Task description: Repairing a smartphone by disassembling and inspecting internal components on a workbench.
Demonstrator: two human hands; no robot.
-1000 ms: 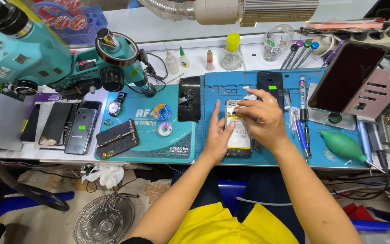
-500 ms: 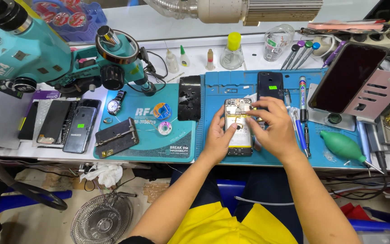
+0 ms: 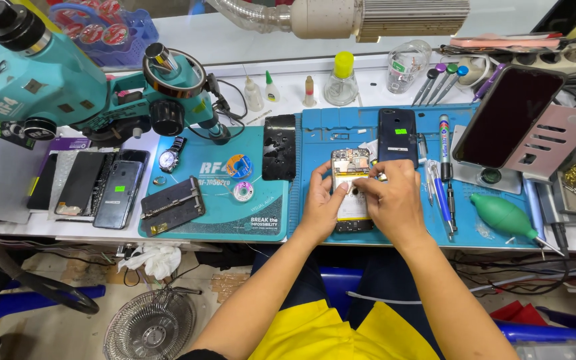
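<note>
**Both hands closed in on the opened phone**

Since a second ago my right hand (image 3: 389, 200) has slid down from the top of the opened phone (image 3: 351, 190) to its middle, and my left hand (image 3: 320, 203) has shifted in to meet it; head view barely moved.

Progress, as I judge it: back cover is off, board and battery exposed, so opening is done. Work inside is mid-way; reassembly is not started. A dark blue back shell (image 3: 397, 135) lies just beside it, unfitted.

Grip: left fingers pressed on the phone's left edge, steadying it. Right thumb and forefinger pinched together over the pale battery area; cannot tell if a small part or tool is between them, too small.

Phone lies flat on the blue ribbed mat (image 3: 488, 217), centre of the surface.

Materials:
- phone: rigid slab, metallic parts up top, pale flat battery below
- mat: rubbery, matte, grooved trays
- teal mat (image 3: 215, 213): smooth, printed
- green air blower (image 3: 505, 215): soft bulb, thin nozzle
- black glass panel (image 3: 279, 147): glossy, wet-looking spots
- microscope (image 3: 48, 87): hard teal casing
- pens and screwdrivers (image 3: 443, 157): slim plastic and metal
</note>
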